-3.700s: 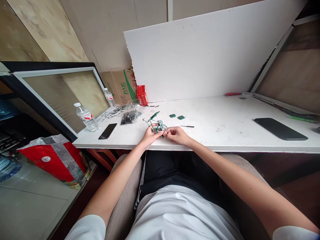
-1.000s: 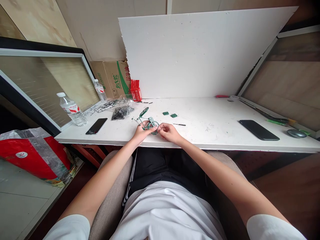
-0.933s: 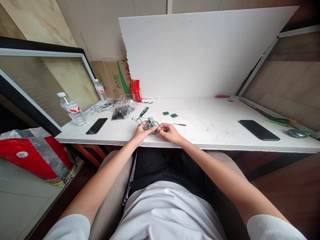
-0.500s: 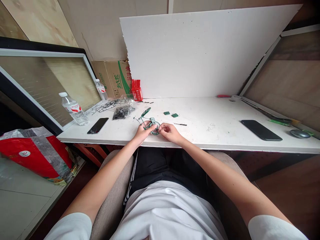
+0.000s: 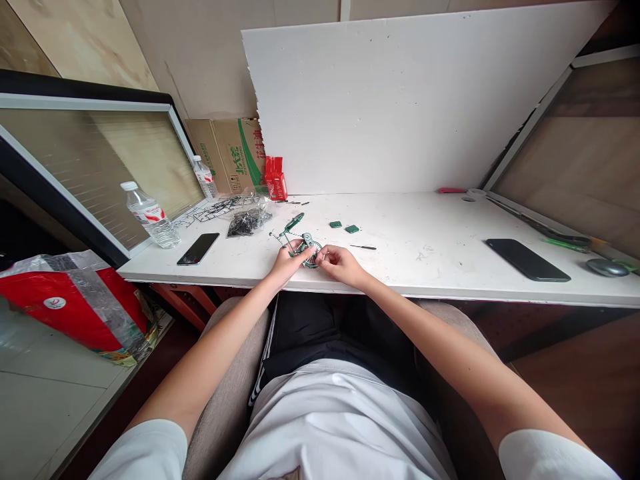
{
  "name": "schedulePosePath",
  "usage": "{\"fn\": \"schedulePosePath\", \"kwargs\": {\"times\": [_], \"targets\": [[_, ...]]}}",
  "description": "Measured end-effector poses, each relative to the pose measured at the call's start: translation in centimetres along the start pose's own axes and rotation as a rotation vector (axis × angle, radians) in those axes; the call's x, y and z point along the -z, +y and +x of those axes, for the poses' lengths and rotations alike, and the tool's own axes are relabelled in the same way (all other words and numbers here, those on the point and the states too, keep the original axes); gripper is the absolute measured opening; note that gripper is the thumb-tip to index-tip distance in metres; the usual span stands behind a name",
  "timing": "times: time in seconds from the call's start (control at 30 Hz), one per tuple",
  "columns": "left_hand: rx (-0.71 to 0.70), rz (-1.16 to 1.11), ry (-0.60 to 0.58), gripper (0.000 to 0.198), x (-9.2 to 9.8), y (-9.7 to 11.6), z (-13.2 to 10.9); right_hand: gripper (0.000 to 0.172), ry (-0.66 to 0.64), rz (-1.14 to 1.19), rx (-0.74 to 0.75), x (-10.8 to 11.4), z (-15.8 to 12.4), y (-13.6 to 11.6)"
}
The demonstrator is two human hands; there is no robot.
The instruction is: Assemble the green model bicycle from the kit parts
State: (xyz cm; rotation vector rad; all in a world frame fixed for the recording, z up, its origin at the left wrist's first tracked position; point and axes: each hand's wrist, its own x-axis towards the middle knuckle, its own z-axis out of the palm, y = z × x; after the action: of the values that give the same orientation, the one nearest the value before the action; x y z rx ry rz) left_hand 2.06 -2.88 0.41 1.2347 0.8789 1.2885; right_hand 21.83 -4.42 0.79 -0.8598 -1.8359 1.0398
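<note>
- Small, thin-framed green model bicycle lies between the hands, near the white worktop's front edge, slanting from far left to its spoked wheel at near right.
- Left hand: fingers closed around the frame.
- Right hand: fingers bunched at the wheel's right side; cannot tell whether they grip it.
- Beyond: two flat green pieces, leaning white board.

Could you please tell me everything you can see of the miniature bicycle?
The miniature bicycle is mostly green and looks plastic, with a thin frame and a spoked wheel at the near end. It is tilted, a slim green part jutting away. The left grip holds it near the front edge of the desk; the right grip is pinched at the wheel. Whether it touches the desk is unclear.
</note>
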Motion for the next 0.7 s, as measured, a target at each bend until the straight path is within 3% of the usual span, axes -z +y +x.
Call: {"fn": "schedulePosePath", "kwargs": {"times": [0.23, 0.7], "targets": [[0.009, 0.047, 0.025, 0.052, 0.51, -0.81, 0.47, 0.021, -0.032, -0.013, 0.012, 0.0, -0.05, 0.15], [-0.011, 0.045, 0.001, 0.053, 0.06, -0.12, 0.19, 0.017, 0.016, -0.039, -0.019, -0.29, -0.03, 0.2]]}}
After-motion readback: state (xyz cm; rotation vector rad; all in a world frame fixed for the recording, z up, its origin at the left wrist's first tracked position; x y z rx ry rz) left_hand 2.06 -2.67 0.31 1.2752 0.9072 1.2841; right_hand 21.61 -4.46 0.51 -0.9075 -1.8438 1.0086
